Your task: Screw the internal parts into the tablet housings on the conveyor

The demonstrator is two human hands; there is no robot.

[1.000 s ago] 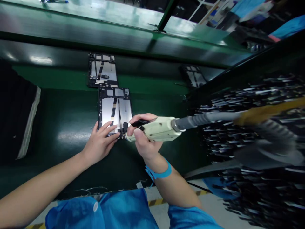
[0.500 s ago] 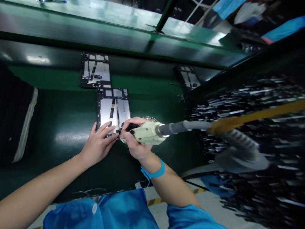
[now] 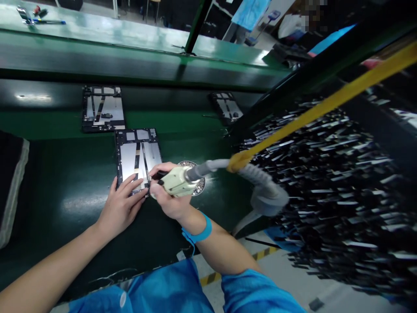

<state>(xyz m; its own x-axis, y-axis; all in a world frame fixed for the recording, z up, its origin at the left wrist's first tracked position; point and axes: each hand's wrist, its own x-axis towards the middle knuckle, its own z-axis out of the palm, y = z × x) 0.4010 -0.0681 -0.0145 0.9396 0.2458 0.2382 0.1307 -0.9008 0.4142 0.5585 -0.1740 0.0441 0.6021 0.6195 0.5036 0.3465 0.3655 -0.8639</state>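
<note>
An opened tablet (image 3: 127,156), its silvery inside and dark ribbon cables facing up, lies flat on the green bench. My left hand (image 3: 119,208) rests over its near edge with fingers spread, holding nothing. Wrapped in my right hand (image 3: 174,208) is a pale green electric screwdriver (image 3: 177,181), its cord end pointing right. The tool's front end is at the tablet's near right corner; its tip is hidden by my fingers. A round dish of small screws (image 3: 200,187) sits just behind the screwdriver, partly covered by it.
A second opened tablet (image 3: 112,106) lies behind mine, and a third (image 3: 224,106) farther right. A yellow strap (image 3: 293,126) holds the tool's cord. Many dark, shiny strips (image 3: 312,191) crowd the right side. Dark padded material (image 3: 11,187) stands at left. A person in blue (image 3: 250,15) is in the background.
My view has turned, so the bench and tablets appear farther left and more of the screw dish shows. Both hands keep their places at the tablet's near edge, the screwdriver still held.
</note>
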